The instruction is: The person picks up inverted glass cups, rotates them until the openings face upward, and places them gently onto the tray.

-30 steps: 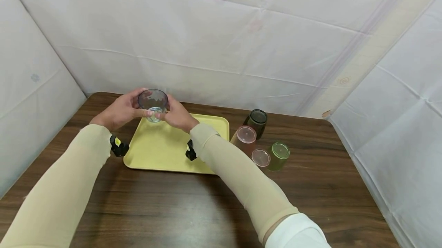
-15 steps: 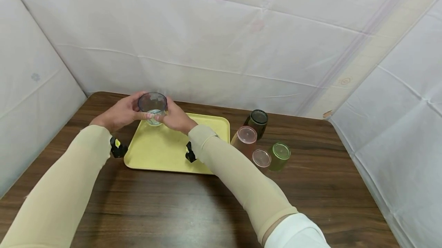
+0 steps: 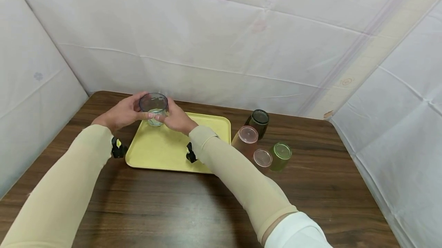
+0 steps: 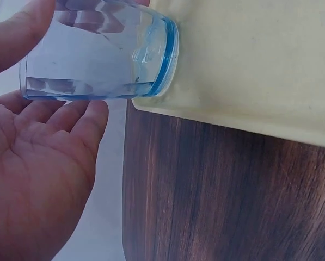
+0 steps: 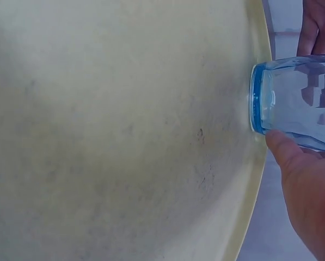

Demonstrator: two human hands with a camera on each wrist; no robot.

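Blue-tinted tumbler point(image 3: 153, 108) sits upright at the yellow tray's point(image 3: 165, 152) far corner, both hands' fingers point(image 3: 146, 116) curled round it; best release evenly, base flat.

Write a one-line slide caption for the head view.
Both hands set a clear blue cup on a yellow tray's far corner; four cups wait alongside.

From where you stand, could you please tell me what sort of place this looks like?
Probably a makeshift recording booth, not a kitchen: white sheeting walls in a wood-grain table on three sides. On it lie only a yellow tray and plastic tumblers, one a clear blue tumbler held by both hands.
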